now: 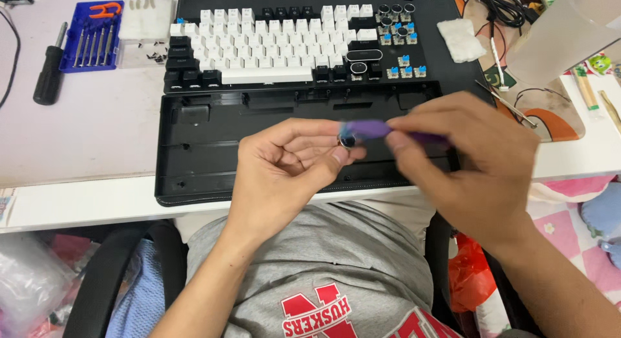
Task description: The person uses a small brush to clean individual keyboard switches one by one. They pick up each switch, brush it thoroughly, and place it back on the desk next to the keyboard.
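My left hand (284, 166) pinches a small dark key switch (347, 141) between thumb and forefinger. My right hand (469, 163) grips a purple tool (375, 129) whose blurred tip meets the switch. Both hands hover over an empty black keyboard case (200, 144) at the desk's front edge. Behind it lies a keyboard (278, 47) with white and black keycaps, several caps off on its right side showing blue switches.
A blue tray of small screwdrivers (90, 37) and a black-handled driver (48, 69) lie at the left. A white cloth pad (460, 39), black cables (498, 8), a translucent cup (569, 31) and a thin metal pick (508, 104) sit at the right.
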